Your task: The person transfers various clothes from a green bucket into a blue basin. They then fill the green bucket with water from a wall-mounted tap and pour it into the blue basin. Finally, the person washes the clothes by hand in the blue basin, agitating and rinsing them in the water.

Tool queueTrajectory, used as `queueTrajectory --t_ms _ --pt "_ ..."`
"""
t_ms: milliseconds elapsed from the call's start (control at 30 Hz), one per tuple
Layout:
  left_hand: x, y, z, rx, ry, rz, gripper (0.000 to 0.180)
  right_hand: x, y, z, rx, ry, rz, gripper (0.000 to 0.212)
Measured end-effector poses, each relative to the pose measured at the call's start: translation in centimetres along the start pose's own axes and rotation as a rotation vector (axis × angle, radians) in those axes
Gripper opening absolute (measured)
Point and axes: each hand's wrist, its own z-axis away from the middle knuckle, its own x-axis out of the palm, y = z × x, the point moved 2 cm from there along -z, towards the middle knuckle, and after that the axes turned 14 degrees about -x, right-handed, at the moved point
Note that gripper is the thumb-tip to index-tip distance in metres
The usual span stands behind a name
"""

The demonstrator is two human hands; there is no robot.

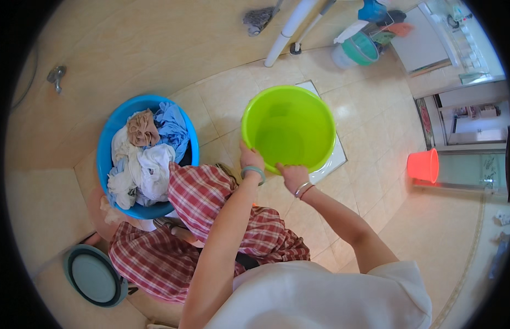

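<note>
A lime-green plastic tub (315, 129) is tipped toward me, its smooth inside showing, over the tiled floor. My left hand (251, 157), with a pale green bangle at the wrist, grips its near rim on the left. Along the same rim farther right, my right hand (293, 177) is closed, its fingers hooked over the edge; a silver bangle and a red string circle that wrist. To the left stands a blue tub (104, 145) heaped with clothes, among them white garments (154, 171), a light-blue one (171, 129) and a tan one (142, 129).
Partly under the green tub lies a white-edged square (338, 156) in the floor. A folding grey-green basin (95, 277) sits at lower left, below a wall tap (57, 78). A white pipe (290, 33), a mop head (258, 21), a teal bucket (360, 49) and a red bucket (422, 166) stand farther off.
</note>
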Motion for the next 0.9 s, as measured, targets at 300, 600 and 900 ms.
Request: queueTrajectory --t_ms 300,600,900 --pt "-0.7 -3.9 -2.4 -0.518 -0.278 0.38 0.047 2.6 -0.5 1.9 -0.096 0.013 -0.001 0.032" --pt "0.8 -4.0 -2.7 -0.072 -0.119 -0.275 0.051 4.3 -2.6 2.2 0.005 0.022 -0.158 0.047" --pt "2.5 -2.6 0.0 -0.02 -0.263 -0.188 0.056 3.2 -3.6 -2.5 0.237 0.111 -0.299 0.045"
